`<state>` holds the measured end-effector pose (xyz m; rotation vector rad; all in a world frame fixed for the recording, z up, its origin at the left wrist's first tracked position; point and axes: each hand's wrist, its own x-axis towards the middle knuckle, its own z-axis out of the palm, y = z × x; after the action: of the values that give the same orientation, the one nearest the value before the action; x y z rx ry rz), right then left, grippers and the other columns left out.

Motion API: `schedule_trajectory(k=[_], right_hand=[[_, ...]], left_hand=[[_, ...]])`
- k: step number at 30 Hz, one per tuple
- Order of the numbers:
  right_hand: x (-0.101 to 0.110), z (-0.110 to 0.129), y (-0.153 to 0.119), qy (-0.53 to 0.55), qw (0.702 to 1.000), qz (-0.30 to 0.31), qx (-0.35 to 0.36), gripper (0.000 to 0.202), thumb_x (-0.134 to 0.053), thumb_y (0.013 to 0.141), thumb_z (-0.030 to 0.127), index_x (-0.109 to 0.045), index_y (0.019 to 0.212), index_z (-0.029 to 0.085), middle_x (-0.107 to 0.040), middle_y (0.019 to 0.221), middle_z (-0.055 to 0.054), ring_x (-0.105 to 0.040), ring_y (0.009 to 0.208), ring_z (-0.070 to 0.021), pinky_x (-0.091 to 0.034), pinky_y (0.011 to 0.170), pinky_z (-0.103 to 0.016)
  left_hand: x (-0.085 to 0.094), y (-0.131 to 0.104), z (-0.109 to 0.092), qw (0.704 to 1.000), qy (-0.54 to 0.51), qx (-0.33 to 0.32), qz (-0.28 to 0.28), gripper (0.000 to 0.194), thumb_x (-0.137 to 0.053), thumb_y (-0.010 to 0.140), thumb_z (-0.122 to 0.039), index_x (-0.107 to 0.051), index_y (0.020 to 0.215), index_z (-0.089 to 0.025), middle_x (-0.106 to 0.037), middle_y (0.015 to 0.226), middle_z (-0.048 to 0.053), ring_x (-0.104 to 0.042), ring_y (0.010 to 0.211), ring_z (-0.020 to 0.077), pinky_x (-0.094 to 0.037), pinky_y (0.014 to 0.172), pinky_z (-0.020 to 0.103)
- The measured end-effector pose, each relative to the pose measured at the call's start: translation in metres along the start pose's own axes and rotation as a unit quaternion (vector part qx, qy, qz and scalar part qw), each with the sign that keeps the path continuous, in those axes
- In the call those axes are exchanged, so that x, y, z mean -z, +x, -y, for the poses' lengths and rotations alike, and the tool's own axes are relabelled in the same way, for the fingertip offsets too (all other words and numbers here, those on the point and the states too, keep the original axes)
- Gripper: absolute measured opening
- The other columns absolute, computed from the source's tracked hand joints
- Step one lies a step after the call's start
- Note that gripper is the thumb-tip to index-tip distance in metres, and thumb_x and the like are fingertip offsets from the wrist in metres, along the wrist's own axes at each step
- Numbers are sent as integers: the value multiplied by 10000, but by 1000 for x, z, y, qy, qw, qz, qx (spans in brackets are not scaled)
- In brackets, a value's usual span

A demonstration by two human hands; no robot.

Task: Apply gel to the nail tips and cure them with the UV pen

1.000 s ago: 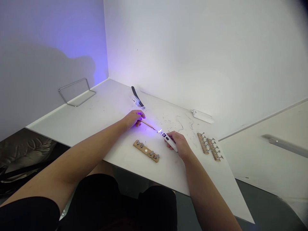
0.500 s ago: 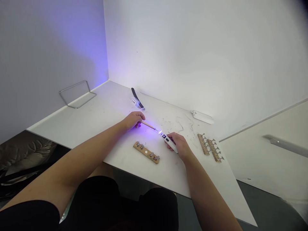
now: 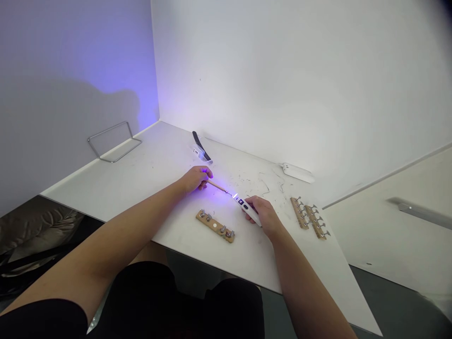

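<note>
Two bare hands work over the white table (image 3: 243, 254). The left hand (image 3: 196, 179) pinches the wooden stick (image 3: 216, 186) near one end, its fingers bent and partly curled out of sight, so the exact grip is hard to make out. The right hand (image 3: 263, 214) is closed around the white light (image 3: 251, 213), which has a small dark screen and a button; the palm hides part of its lower end. The stick's thin metal tip lies right by the glowing end, but glare and small size keep me from telling whether they touch, or what sits on the tip.

Nearer the person, the wooden strip (image 3: 215, 225) lies flat with metal clips toward both ends and a white dot between them; the pieces in the clips are too small to read. To the right stand two clip rows (image 3: 299, 213) (image 3: 315, 221), side by side. Behind the hands, the black strip (image 3: 201, 147) partly overlaps a white box (image 3: 197, 151), its label unreadable. The white bar (image 3: 298, 173) lies near the back wall, and the wire frame (image 3: 115, 141) is at the left. The dark bundle (image 3: 28, 226) below is cut off.
</note>
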<state>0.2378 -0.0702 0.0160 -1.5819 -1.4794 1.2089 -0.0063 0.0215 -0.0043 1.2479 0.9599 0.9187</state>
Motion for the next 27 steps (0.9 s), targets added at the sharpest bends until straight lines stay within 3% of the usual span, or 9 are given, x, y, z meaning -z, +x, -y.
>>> schedule_trajectory(k=[27], right_hand=[[-2,5,-1,-7,1000,1,-3,446,-378,816,529,-618,823,153,-557,536,-12,-467,475,-121,-396,499,-251]], left_hand=[[1,0,0,1000,2,2,-9,153,-444,635,-64,-521,735,-150,-421,400,-63,-404,351,66,-439,538,249]])
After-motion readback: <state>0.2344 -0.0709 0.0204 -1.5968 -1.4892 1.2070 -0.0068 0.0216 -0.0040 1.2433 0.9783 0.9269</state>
